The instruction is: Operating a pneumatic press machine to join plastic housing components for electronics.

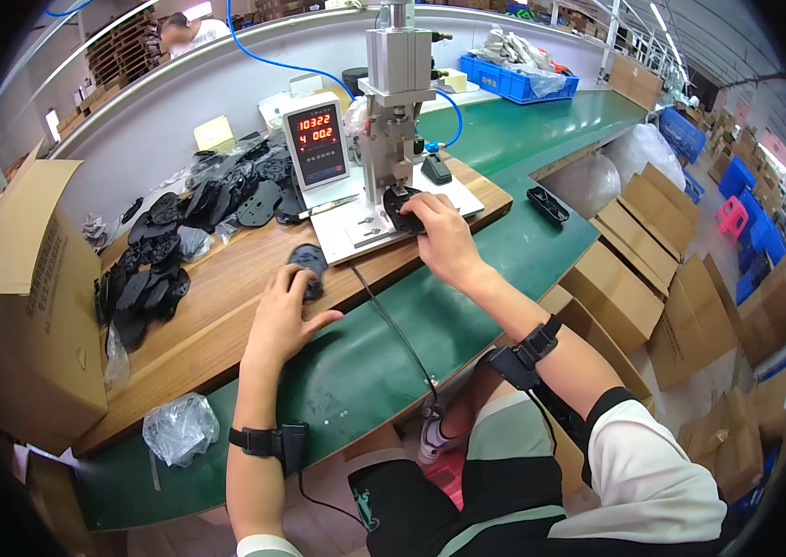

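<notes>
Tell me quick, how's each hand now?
Left hand: open, thumb spread, fingers at a flat dark oval piece.
Right hand: fingers curled on a flat rounded black piece; grip unclear.

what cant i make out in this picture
All in the head view:
Right part of the flat round-edged black piece: covered by the right hand.
Whether the left hand grips the flat dark oval piece: blur and the curled hand obscure the contact.
Inside of the tall brown cardboard box: hidden by its walls.
Top of the silver metal press: cut off by the upper edge.
</notes>
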`<move>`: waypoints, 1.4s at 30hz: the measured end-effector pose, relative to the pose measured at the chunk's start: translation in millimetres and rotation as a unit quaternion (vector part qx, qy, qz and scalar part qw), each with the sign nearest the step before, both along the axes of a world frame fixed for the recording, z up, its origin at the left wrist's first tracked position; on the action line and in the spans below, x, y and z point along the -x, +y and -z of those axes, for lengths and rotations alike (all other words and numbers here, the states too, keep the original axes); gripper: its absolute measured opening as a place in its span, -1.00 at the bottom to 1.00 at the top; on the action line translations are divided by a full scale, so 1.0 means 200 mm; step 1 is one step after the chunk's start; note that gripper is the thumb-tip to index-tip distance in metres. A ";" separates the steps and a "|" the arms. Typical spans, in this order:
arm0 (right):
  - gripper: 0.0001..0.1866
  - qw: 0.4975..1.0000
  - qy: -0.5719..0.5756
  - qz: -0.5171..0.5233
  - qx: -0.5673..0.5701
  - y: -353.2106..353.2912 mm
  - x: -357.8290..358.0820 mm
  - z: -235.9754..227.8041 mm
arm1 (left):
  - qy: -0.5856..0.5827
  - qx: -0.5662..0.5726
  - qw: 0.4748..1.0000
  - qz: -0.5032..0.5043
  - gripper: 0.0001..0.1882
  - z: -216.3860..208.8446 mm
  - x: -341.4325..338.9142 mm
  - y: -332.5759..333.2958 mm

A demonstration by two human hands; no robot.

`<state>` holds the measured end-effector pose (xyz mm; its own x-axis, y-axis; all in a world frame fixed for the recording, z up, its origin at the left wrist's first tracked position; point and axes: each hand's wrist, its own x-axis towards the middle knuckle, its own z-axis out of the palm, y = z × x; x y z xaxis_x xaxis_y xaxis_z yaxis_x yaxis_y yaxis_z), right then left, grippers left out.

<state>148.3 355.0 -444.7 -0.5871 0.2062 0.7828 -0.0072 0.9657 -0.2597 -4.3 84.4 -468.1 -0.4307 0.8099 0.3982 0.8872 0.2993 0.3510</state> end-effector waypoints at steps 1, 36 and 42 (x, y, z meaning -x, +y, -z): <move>-0.57 1.000 -0.006 -0.002 0.013 0.00 -0.01 0.00 | -0.001 -0.002 1.000 0.000 -0.38 -0.02 -0.02 0.01; -0.55 0.991 0.057 -0.027 0.120 -0.06 -0.28 -0.03 | -0.025 -0.205 0.978 0.023 -0.53 -0.03 -0.11 0.08; -0.55 0.980 0.114 0.125 0.108 -0.21 -1.13 0.27 | 0.163 -0.183 0.966 0.079 -0.50 -0.08 -0.19 0.11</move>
<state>374.4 313.7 -498.0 -0.3119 0.4970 0.8098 0.1404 0.8670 -0.4781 34.1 106.9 -451.2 -0.1178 0.6351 0.7634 0.9929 0.0605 0.1029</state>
